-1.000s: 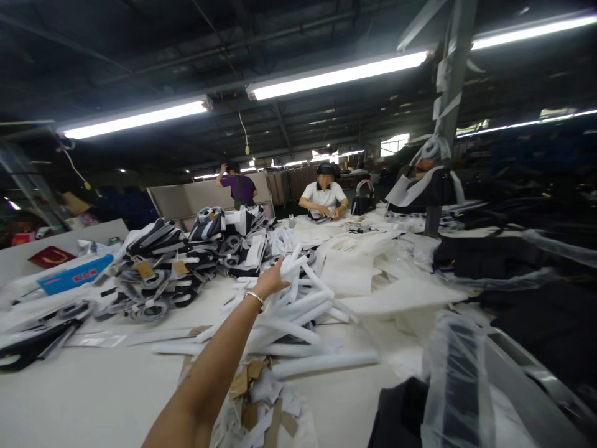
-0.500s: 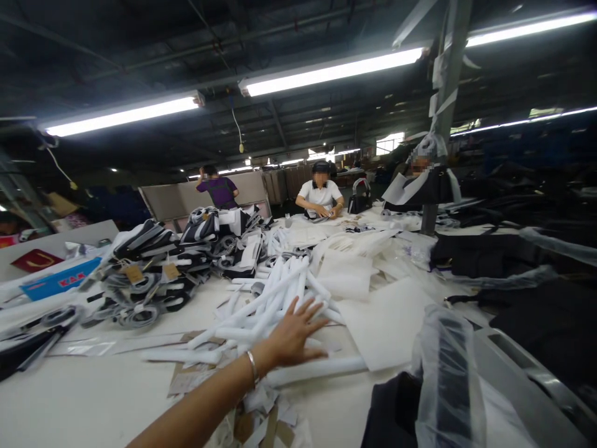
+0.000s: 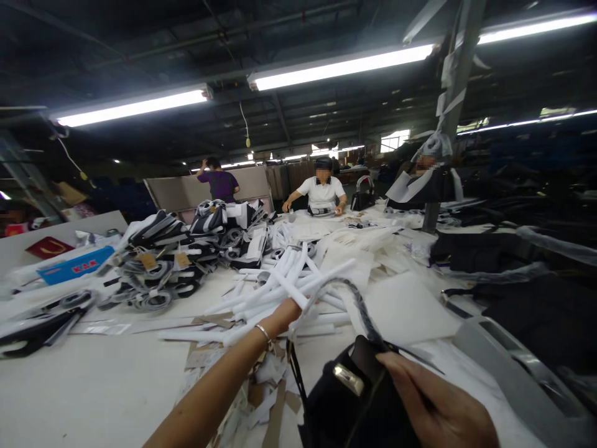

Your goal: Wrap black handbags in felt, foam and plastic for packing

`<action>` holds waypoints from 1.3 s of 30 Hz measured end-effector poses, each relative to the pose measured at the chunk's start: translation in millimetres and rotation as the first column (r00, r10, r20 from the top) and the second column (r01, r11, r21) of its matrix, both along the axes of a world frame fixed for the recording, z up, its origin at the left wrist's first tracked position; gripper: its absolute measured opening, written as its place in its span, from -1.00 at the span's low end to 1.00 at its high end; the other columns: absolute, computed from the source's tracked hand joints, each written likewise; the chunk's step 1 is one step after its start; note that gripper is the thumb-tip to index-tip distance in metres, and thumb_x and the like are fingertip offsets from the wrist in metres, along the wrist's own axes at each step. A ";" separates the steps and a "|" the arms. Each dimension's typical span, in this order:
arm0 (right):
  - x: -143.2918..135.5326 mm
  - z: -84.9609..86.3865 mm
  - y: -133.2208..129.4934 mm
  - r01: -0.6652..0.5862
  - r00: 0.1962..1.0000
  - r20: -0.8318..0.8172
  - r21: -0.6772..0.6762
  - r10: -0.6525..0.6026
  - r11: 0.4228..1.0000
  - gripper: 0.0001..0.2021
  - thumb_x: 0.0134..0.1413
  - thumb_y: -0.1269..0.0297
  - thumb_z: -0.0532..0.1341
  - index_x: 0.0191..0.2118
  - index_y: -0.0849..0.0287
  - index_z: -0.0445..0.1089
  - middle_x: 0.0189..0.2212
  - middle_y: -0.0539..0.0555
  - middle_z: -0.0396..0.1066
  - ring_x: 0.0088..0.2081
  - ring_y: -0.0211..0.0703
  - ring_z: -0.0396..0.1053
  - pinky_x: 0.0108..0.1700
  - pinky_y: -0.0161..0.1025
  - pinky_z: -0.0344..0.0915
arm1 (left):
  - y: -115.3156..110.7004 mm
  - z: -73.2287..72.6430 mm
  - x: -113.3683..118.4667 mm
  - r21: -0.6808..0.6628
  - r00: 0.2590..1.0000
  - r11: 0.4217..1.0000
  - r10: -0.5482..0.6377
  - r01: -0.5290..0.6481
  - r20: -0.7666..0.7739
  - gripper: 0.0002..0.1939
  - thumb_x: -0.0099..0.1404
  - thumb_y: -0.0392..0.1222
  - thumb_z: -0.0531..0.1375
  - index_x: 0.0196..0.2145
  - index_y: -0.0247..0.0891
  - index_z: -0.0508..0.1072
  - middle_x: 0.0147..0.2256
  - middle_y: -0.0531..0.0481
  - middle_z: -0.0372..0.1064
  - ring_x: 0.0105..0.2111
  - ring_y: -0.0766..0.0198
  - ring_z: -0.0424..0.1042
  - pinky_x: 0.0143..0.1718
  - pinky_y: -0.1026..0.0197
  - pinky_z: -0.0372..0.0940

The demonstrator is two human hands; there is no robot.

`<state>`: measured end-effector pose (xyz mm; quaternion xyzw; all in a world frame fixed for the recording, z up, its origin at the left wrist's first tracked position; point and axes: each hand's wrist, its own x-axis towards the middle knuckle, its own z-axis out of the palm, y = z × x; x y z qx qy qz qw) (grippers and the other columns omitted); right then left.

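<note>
My right hand (image 3: 438,398) grips the top edge of a black handbag (image 3: 336,398) with a gold clasp (image 3: 348,379). The bag stands close in front of me. Its handle (image 3: 357,298), wrapped in clear plastic, arches upward and partly covers my left hand (image 3: 290,312). That hand reaches into a heap of white foam tubes (image 3: 261,305) and is closed on a tube (image 3: 290,285); its fingertips are mostly hidden.
Wrapped bags and straps (image 3: 158,267) are piled at left, beside a blue box (image 3: 77,264). White sheets (image 3: 410,308) lie right of the tubes, paper scraps (image 3: 275,379) below. A grey plastic piece (image 3: 508,367) and black bags (image 3: 536,323) are at right. A co-worker (image 3: 321,190) sits opposite.
My left hand was spread over the tubes and has closed among them. My right hand has come into view with the black handbag. The co-worker opposite has moved their arms apart.
</note>
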<state>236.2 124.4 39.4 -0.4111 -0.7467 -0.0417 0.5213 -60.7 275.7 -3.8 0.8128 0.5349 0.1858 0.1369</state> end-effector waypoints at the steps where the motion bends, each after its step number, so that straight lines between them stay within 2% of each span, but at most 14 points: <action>1: -11.0 7.4 2.8 -0.014 1.000 -0.001 -0.016 0.014 1.000 -0.74 0.33 0.13 0.15 -0.19 0.03 0.59 -0.30 -0.02 0.63 -0.34 -0.14 0.60 -0.19 -0.38 0.51 | -6.5 5.0 -3.7 -0.043 0.999 0.999 -0.013 0.015 0.032 -0.70 0.40 -0.04 0.19 0.00 -0.22 0.44 0.05 -0.11 0.39 -0.02 0.12 0.44 0.02 -0.06 0.38; 6: -50.9 19.9 19.3 -0.032 0.999 0.028 -0.281 0.041 0.959 -0.69 0.39 0.14 0.07 -0.13 0.08 0.55 -0.21 0.05 0.61 -0.21 -0.05 0.59 -0.18 -0.26 0.49 | -62.3 18.7 -35.3 -0.236 0.974 0.971 0.097 -0.047 0.206 -0.61 0.37 0.07 0.19 -0.07 -0.31 0.51 -0.18 -0.04 0.54 -0.18 0.11 0.53 -0.08 0.00 0.43; 11: -7.2 0.5 28.8 -0.125 0.984 0.085 -0.293 0.156 0.948 -0.62 0.37 0.02 0.06 0.05 0.10 0.46 0.00 0.12 0.53 0.05 0.06 0.46 0.23 0.11 0.23 | -171.0 21.9 -44.5 -0.264 0.879 0.937 0.315 -0.228 0.359 -0.42 0.42 0.19 -0.02 0.15 -0.25 0.42 0.02 -0.10 0.51 0.04 0.03 0.47 0.06 0.00 0.39; 13: 28.8 -16.9 25.9 -0.045 0.992 0.101 -0.290 0.078 0.956 -0.58 0.36 -0.04 0.03 0.04 0.11 0.47 0.02 0.15 0.51 0.10 0.11 0.41 0.29 0.22 0.11 | -221.1 8.5 -26.7 -0.264 0.849 0.931 0.343 -0.251 0.403 -0.48 0.42 0.17 0.00 0.18 -0.11 0.40 0.11 -0.05 0.44 0.13 0.06 0.40 0.18 -0.01 0.30; 15: 60.1 -36.8 19.4 0.044 0.995 0.098 -0.368 -0.009 0.929 -0.50 0.33 -0.11 0.01 0.01 0.15 0.49 0.02 0.19 0.51 0.11 0.15 0.41 0.25 0.21 0.20 | -263.2 -16.7 4.2 -0.225 0.811 0.954 0.288 -0.197 0.510 -0.50 0.38 0.14 0.09 0.22 0.02 0.35 0.21 -0.02 0.33 0.20 0.03 0.34 0.16 -0.01 0.33; 17: 78.4 -52.1 10.9 0.090 0.994 0.104 -0.488 -0.045 0.868 -0.42 0.27 -0.18 0.01 0.02 0.20 0.48 0.05 0.22 0.48 0.12 0.19 0.39 0.23 0.19 0.24 | -289.8 -45.6 42.2 -0.066 0.813 0.980 0.193 -0.189 0.550 -0.32 0.28 0.13 0.22 0.31 0.03 0.21 0.33 -0.06 0.13 0.31 -0.06 0.14 0.24 -0.10 0.22; 19: 83.1 -57.2 1.1 0.116 0.992 0.109 -0.596 -0.063 0.795 -0.37 0.25 -0.22 -0.01 0.04 0.22 0.47 0.06 0.22 0.48 0.14 0.20 0.38 0.24 0.18 0.24 | -299.4 -65.5 76.1 0.014 0.810 0.972 0.188 -0.236 0.556 -0.12 0.17 0.09 0.33 0.36 -0.03 0.09 0.39 -0.11 -0.05 0.36 -0.13 -0.02 0.31 -0.20 0.05; 22: 79.2 -48.5 -17.1 0.133 0.991 0.115 -0.663 -0.075 0.737 -0.38 0.27 -0.23 -0.04 0.10 0.14 0.44 0.09 0.14 0.46 0.17 0.17 0.36 0.24 0.15 0.25 | -295.4 -64.9 96.3 -0.017 0.741 0.929 0.305 -0.368 0.598 -0.12 0.19 -0.02 0.33 0.37 -0.07 0.04 0.36 -0.12 0.04 0.35 -0.07 0.03 0.31 -0.19 0.06; 24: 79.7 -43.3 -31.3 0.111 0.992 0.121 -0.669 -0.040 0.735 -0.41 0.30 -0.22 -0.03 0.16 0.06 0.40 0.14 0.09 0.42 0.20 0.13 0.32 0.26 0.13 0.24 | -291.8 -51.2 86.5 -0.008 0.718 0.907 0.338 -0.421 0.608 -0.19 0.21 -0.01 0.33 0.34 -0.06 0.11 0.32 -0.09 0.14 0.33 -0.05 0.09 0.32 -0.17 0.07; 27: 88.0 -50.5 -52.8 0.056 0.986 0.155 -0.662 0.064 0.747 -0.42 0.34 -0.17 -0.04 0.27 0.06 0.28 0.21 0.10 0.34 0.22 0.10 0.30 0.26 0.10 0.26 | -293.8 -35.5 54.9 0.029 0.780 0.911 0.335 -0.411 0.529 -0.25 0.22 0.02 0.32 0.30 -0.06 0.18 0.28 -0.09 0.22 0.30 -0.04 0.16 0.30 -0.16 0.12; 30: 92.9 -64.7 -70.5 0.005 0.946 0.277 -0.537 0.171 0.844 -0.36 0.31 -0.14 0.06 0.35 0.12 0.15 0.29 0.18 0.21 0.27 0.14 0.21 0.28 0.14 0.20 | -301.6 -32.4 32.5 0.047 0.893 0.927 0.343 -0.372 0.293 -0.17 0.17 -0.08 0.36 0.33 -0.05 0.12 0.27 -0.16 0.23 0.25 -0.11 0.24 0.24 -0.29 0.18; 33: 83.7 -64.5 -79.2 -0.130 0.839 0.452 -0.377 0.305 0.917 -0.16 0.18 -0.15 0.24 0.42 0.11 -0.03 0.37 0.19 0.03 0.35 0.18 0.04 0.36 0.18 0.04 | -304.3 -24.2 34.0 0.139 0.972 0.963 0.235 -0.232 -0.002 0.03 0.09 -0.14 0.44 0.38 0.01 -0.03 0.35 -0.17 0.07 0.31 -0.15 0.13 0.26 -0.42 0.03; 36: 66.0 -51.7 -75.6 -0.243 0.714 0.561 -0.362 0.418 0.900 -0.01 0.06 -0.05 0.37 0.45 0.13 -0.15 0.41 0.18 -0.09 0.39 0.18 -0.07 0.39 0.16 -0.04 | -293.4 -5.0 50.3 0.114 0.973 0.993 -0.010 0.037 -0.230 0.18 -0.03 -0.05 0.51 0.39 0.04 -0.08 0.39 -0.15 -0.06 0.36 -0.14 -0.02 0.28 -0.39 0.02; 39: 53.2 -46.1 -64.5 -0.268 0.642 0.603 -0.402 0.473 0.876 0.04 -0.03 0.17 0.44 0.45 0.11 -0.17 0.43 0.18 -0.17 0.39 0.22 -0.10 0.37 0.17 0.00 | -276.2 6.4 63.9 0.055 0.925 0.983 -0.148 0.178 -0.351 0.23 -0.10 0.00 0.54 0.38 0.01 -0.06 0.39 -0.16 -0.08 0.37 -0.16 -0.04 0.28 -0.35 0.06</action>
